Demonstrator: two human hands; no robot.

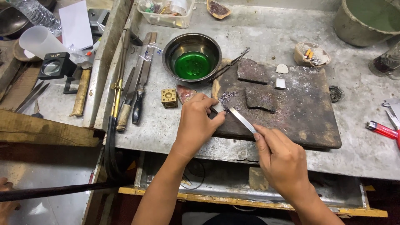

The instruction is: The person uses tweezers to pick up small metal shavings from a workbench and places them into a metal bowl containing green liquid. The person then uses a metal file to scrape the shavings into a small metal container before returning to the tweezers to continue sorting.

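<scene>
We see both hands working near the middle of the frame, at the left edge of a dark charred board (291, 121) that lies on the grey metal bench (266, 33). The left hand (196, 123) has its fingers curled down tight over a small pale piece at the board's edge; the piece itself is mostly hidden, so we cannot tell its shape. The right hand (283, 160), lower and to the right, pinches a pair of silver tweezers (243, 120) between thumb and forefinger, and the tips point up-left toward the left hand, just beside a scatter of tiny purplish-grey bits (227, 98) on the board.

Two flat dark slabs (258, 85) rest on the board's upper part, with a small white block (280, 83) near them. Above the left hand, a steel bowl (191, 56) holds bright green liquid, and a second pair of tweezers (231, 64) leans against its right rim. A small brass cube with holes (169, 98) sits left of the left hand. Further left, files and long-handled tools (133, 83) lie in a row. At the right edge of the frame lies a red lighter (381, 130), and a wooden-handled hammer (81, 89) rests in the upper left.
</scene>
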